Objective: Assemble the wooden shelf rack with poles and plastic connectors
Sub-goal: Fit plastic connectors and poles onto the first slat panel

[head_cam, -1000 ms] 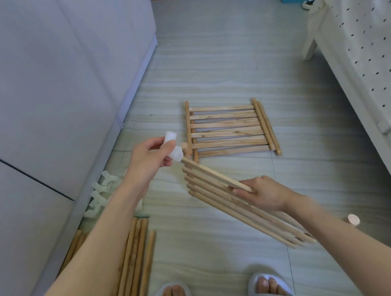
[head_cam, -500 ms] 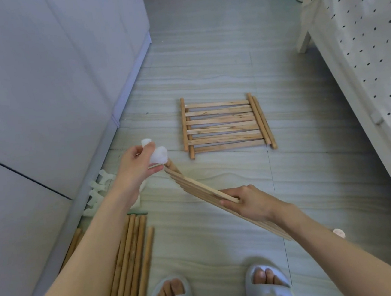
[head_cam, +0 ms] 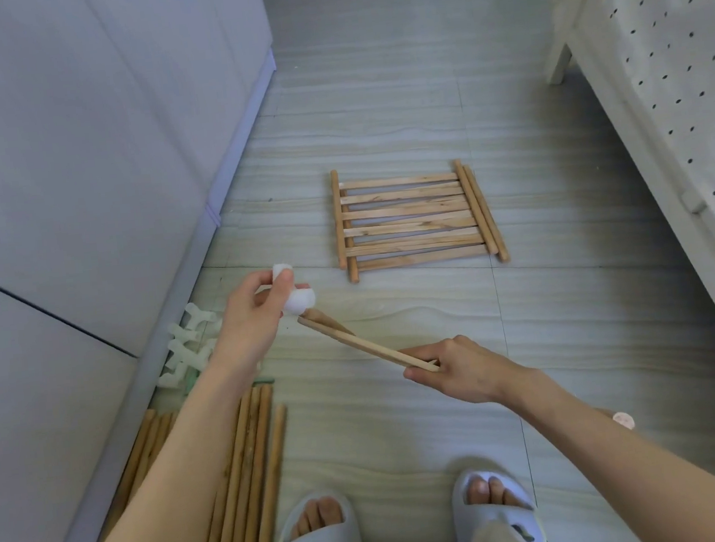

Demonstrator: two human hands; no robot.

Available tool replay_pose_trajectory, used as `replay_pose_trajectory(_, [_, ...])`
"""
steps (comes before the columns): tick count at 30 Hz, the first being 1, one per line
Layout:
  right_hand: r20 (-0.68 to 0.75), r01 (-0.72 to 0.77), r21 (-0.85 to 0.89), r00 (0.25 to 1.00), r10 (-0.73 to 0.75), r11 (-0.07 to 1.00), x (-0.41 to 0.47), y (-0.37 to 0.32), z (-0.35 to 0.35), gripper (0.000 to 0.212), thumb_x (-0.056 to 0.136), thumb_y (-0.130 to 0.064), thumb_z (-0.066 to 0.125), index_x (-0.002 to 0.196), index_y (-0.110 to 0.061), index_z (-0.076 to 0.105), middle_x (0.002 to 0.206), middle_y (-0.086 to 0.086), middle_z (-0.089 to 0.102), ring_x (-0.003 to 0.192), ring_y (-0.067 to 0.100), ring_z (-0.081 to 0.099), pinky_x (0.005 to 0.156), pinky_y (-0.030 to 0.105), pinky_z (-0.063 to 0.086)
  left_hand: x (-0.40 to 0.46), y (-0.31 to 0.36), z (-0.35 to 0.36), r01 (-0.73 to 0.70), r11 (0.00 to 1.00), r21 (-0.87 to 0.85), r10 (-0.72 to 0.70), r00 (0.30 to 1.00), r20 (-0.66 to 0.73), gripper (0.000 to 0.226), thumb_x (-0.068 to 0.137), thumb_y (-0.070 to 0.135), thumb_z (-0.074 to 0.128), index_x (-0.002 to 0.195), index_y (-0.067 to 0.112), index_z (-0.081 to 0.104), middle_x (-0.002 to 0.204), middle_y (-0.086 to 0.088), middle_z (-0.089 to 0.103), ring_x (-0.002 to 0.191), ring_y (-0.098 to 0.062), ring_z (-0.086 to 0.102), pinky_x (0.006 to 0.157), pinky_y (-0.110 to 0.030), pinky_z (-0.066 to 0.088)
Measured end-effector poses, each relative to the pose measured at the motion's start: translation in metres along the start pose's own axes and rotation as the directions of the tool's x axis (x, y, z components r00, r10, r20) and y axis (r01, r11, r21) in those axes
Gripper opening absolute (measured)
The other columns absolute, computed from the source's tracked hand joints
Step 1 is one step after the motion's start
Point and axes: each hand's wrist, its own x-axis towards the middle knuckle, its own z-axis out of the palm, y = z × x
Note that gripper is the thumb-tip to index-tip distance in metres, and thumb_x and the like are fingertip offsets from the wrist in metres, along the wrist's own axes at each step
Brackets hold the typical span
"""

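Pale tiled floor (head_cam: pixel 406 420), bed off to my right. My left hand (head_cam: pixel 255 321) pinches a white plastic connector (head_cam: pixel 299 301) right at the corner of the slatted shelf panel (head_cam: pixel 354 341), which my right hand (head_cam: pixel 459 370) grips edge-on at mid-rail. Panel looks light and stiff; I'd hold near that corner peg so it can't wobble.

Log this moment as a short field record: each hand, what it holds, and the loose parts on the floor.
left hand: pinches a white plastic connector at the panel's corner
right hand: grips the slatted wooden panel, seen nearly edge-on
connector seated: cannot tell
second panel: flat on the floor ahead
poles: bundled on the floor at left
spare connectors: beside the wall
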Motion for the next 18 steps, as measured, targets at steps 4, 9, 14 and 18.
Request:
replay_pose_trajectory(4, [0.004, 0.004, -0.040, 1.000, -0.004, 0.999, -0.001, 0.002, 0.004, 0.037, 0.094, -0.046, 0.048, 0.130, -0.043, 0.050, 0.063, -0.011, 0.055, 0.054, -0.001, 0.047, 0.053, 0.009, 0.033, -0.006, -0.004, -0.003, -0.042, 0.997, 0.061, 0.034, 0.991, 0.130, 0.021, 0.096, 0.032, 0.047, 0.104, 0.015, 0.056, 0.105, 0.006, 0.070, 0.103, -0.009, 0.062, 0.094, -0.027, 0.044])
replay_pose_trajectory(9, [0.007, 0.010, -0.050, 1.000, -0.010, 0.999, -0.003, -0.001, 0.005, 0.038, 0.094, -0.044, 0.049, 0.131, -0.037, 0.052, 0.061, -0.021, 0.048, 0.057, -0.004, 0.048, 0.055, 0.008, 0.034, -0.012, -0.014, -0.008, -0.074, 0.997, 0.028, 0.068, 0.984, 0.166, 0.022, 0.098, 0.035, 0.041, 0.107, 0.019, 0.053, 0.110, 0.005, 0.068, 0.104, -0.009, 0.062, 0.092, -0.023, 0.044])
replay_pose_trajectory(14, [-0.012, 0.001, -0.015, 1.000, -0.002, 1.000, -0.005, -0.007, 0.008, 0.035, 0.094, -0.039, 0.052, 0.128, -0.032, 0.057, 0.056, -0.020, 0.046, 0.056, -0.008, 0.049, 0.055, 0.005, 0.036, -0.010, -0.017, -0.005, -0.070, 0.996, 0.047, 0.063, 0.989, 0.135, 0.018, 0.100, 0.032, 0.036, 0.106, 0.024, 0.052, 0.099, 0.010, 0.068, 0.103, -0.013, 0.060, 0.093, -0.027, 0.044])
replay_pose_trajectory(18, [0.010, -0.051, 0.034, 0.999, 0.051, 0.998, 0.003, -0.016, -0.004, 0.030, 0.095, -0.040, 0.049, 0.123, -0.034, 0.059, 0.079, -0.003, 0.065, 0.068, 0.010, 0.056, 0.062, 0.017, 0.044, 0.018, -0.001, 0.003, -0.055, 0.998, 0.027, 0.052, 0.995, 0.083, 0.018, 0.098, 0.031, 0.044, 0.103, 0.019, 0.056, 0.106, -0.002, 0.065, 0.107, -0.021, 0.060, 0.100, -0.040, 0.045])
